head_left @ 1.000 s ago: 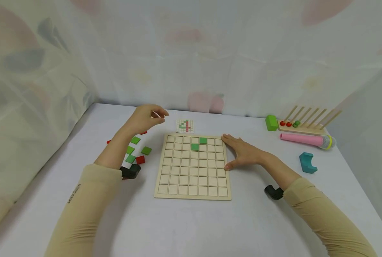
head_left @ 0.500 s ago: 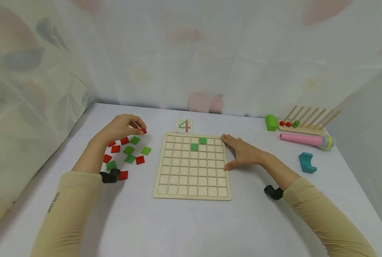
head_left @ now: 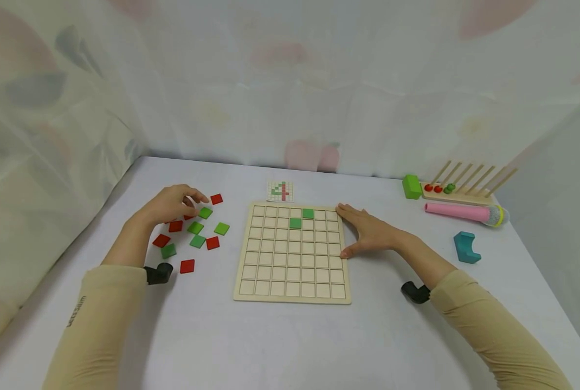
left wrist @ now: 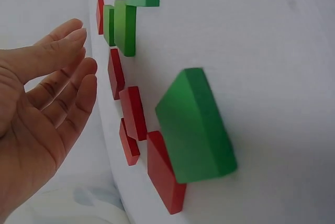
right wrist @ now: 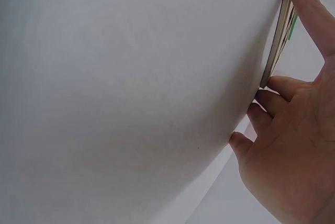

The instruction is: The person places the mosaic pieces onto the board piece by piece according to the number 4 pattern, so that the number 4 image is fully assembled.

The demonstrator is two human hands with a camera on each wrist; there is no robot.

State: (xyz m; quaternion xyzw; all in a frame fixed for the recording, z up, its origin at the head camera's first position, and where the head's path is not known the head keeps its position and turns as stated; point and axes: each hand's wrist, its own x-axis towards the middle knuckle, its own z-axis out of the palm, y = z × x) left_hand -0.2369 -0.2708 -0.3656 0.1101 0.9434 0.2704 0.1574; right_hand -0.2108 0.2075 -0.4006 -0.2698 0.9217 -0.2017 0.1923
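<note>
My left hand (head_left: pixel 170 205) hovers over the scattered square tiles left of the board, fingers loosely bent with nothing between them. In the left wrist view the hand (left wrist: pixel 49 90) shows apart from the tiles, near a red tile (left wrist: pixel 115 73) and a green tile (left wrist: pixel 196 130). A lone red tile (head_left: pixel 216 199) lies just past its fingertips. My right hand (head_left: pixel 370 233) rests at the right edge of the wooden grid board (head_left: pixel 292 299), thumb and fingers spread along it. Two green tiles, one the upper green tile (head_left: pixel 308 213), the other the lower green tile (head_left: pixel 295 223), sit in grid cells.
Behind the board lies a small pattern card (head_left: pixel 280 191) with a green and red figure. At the right stand a green block (head_left: pixel 412 186) and a peg stand with beads (head_left: pixel 458 194), with a pink toy microphone (head_left: pixel 465 213) and a teal curved block (head_left: pixel 466 247) nearer.
My left hand has swung left from near the pattern card to the tiles. Half a second ago its fingertips were at the far red tile; now they are off it. The right hand stays put.
</note>
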